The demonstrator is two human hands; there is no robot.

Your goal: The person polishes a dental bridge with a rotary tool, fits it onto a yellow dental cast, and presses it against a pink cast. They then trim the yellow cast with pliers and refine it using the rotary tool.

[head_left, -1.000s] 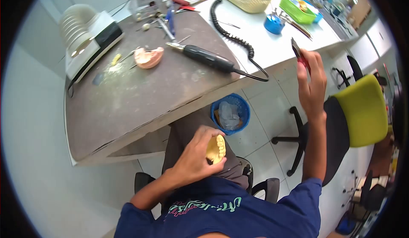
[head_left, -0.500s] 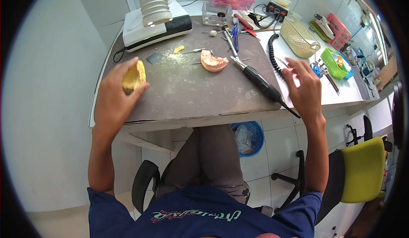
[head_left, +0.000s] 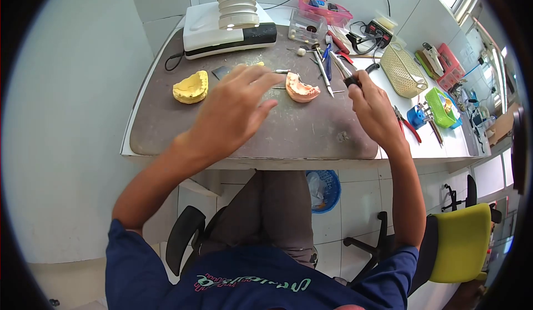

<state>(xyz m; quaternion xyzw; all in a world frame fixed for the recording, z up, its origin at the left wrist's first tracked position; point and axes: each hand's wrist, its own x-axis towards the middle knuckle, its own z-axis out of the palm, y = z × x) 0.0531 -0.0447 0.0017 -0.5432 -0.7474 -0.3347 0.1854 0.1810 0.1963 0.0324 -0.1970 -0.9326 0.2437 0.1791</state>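
Note:
My left hand (head_left: 230, 107) hovers over the grey mat (head_left: 266, 132) with its fingers apart and nothing in them. To its left, a yellow dental cast (head_left: 191, 87) rests on the mat. Just right of its fingertips lies a pink dental model (head_left: 301, 88). My right hand (head_left: 373, 103) is closed around the black handpiece (head_left: 352, 81), held above the mat's right side. A pointed metal tool (head_left: 324, 72) and blue-handled pliers (head_left: 328, 60) lie between the pink model and my right hand.
A white machine (head_left: 230, 35) with a ribbed hose (head_left: 237, 4) stands at the back left. Behind the tools are a clear box (head_left: 306, 28) and a pink tray (head_left: 327, 13). A woven basket (head_left: 401, 70), red pliers (head_left: 410, 127) and a green basket (head_left: 440, 109) stand or lie to the right.
My left hand has let go of the yellow cast, now on the mat, and moved right. My right hand has taken hold of the handpiece and lifted it.

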